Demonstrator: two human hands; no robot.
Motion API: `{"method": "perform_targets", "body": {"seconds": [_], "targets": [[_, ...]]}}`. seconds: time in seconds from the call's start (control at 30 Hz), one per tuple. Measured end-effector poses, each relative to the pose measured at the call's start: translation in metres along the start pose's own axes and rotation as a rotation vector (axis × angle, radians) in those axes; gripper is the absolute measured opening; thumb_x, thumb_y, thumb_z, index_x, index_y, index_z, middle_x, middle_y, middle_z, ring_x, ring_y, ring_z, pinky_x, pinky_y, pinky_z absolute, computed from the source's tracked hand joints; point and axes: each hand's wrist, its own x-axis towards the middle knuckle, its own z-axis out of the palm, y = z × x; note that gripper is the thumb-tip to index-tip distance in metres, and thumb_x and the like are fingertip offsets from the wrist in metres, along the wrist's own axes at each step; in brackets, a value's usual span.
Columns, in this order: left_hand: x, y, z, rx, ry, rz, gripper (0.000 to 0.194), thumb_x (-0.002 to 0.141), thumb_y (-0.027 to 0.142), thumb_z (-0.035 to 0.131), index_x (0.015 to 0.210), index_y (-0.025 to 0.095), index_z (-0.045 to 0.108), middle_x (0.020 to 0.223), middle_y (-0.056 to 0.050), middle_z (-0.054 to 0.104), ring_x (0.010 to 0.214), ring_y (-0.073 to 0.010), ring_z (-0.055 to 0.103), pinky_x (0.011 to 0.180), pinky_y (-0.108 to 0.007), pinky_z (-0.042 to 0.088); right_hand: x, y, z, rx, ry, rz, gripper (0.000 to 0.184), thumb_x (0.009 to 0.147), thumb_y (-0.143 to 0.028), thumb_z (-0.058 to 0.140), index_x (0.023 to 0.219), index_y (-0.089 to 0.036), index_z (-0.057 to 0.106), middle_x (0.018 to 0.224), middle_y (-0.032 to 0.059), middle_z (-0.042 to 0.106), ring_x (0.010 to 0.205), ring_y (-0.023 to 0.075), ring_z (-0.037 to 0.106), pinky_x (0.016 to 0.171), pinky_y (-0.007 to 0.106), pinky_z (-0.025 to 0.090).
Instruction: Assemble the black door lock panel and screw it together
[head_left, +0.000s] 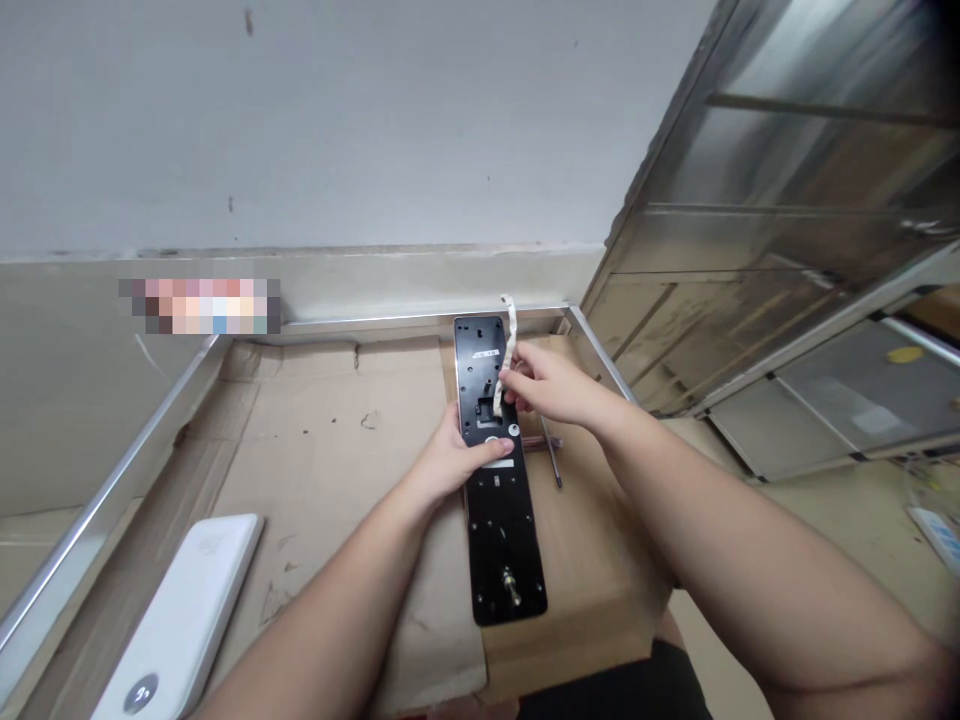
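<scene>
Black plate (501, 545), seemingly stiff, edge-held in closed left grip (454, 455); soft white strip (508, 345) pinched by right grip (544, 385)

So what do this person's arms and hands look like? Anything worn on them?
The left arm and right arm are bare, with no sleeves, gloves or watch showing. A dark garment shows at the bottom edge.

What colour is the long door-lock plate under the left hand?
The long rectangular door-lock plate is black with small white labels, best seen in the head view.
</scene>
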Motion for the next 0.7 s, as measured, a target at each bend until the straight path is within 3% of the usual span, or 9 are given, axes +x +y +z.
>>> {"method": "perform_targets", "body": {"seconds": [0.13,0.23,0.43,0.57,0.7], "targets": [[-0.001,0.002,0.001,0.018,0.024,-0.031,0.073,0.064,0.029,0.091,0.123,0.019,0.050,0.112,-0.008,0.067,0.101,-0.0240,0.066,0.095,-0.042,0.049,0.000,0.007,-0.005,-0.126,-0.047,-0.021,0.034,0.078,-0.040,0.075,0.092,-0.021,0.051,0.077,-0.0022,0.060,0.067,0.0136,0.055,0.061,0.028,0.046],[-0.001,0.002,-0.002,0.007,0.003,-0.013,0.075,0.062,0.027,0.092,0.124,0.021,0.051,0.120,-0.010,0.066,0.108,-0.0262,0.066,0.099,-0.044,0.049,0.000,0.014,-0.006,-0.058,-0.124,0.053,0.047,0.070,-0.036,0.084,0.095,-0.021,0.048,0.084,-0.0015,0.061,0.074,0.0142,0.059,0.065,0.029,0.050],[0.000,-0.002,-0.013,0.123,-0.087,-0.013,0.074,0.059,0.024,0.094,0.124,0.022,0.059,0.128,-0.012,0.063,0.119,-0.0305,0.063,0.104,-0.049,0.048,0.005,0.023,-0.005,0.294,-0.335,0.272,0.051,0.072,-0.026,0.085,0.106,-0.020,0.046,0.087,-0.0009,0.064,0.070,0.0131,0.067,0.062,0.027,0.057],[0.002,-0.006,-0.017,0.125,-0.088,0.040,0.083,0.061,0.023,0.093,0.136,0.026,0.056,0.131,-0.012,0.062,0.123,-0.0321,0.060,0.106,-0.052,0.047,0.009,0.027,-0.007,0.444,-0.485,0.294,0.052,0.072,-0.030,0.087,0.111,-0.018,0.055,0.105,0.0062,0.072,0.081,0.0157,0.073,0.070,0.027,0.062],[0.001,-0.009,-0.025,0.112,-0.118,0.041,0.096,0.055,0.015,0.094,0.140,0.029,0.053,0.132,-0.011,0.062,0.125,-0.0337,0.058,0.107,-0.053,0.047,0.013,0.029,-0.009,0.452,-0.544,0.300,0.051,0.072,-0.034,0.088,0.110,-0.017,0.058,0.111,0.0081,0.073,0.084,0.0163,0.074,0.074,0.028,0.063]]}}
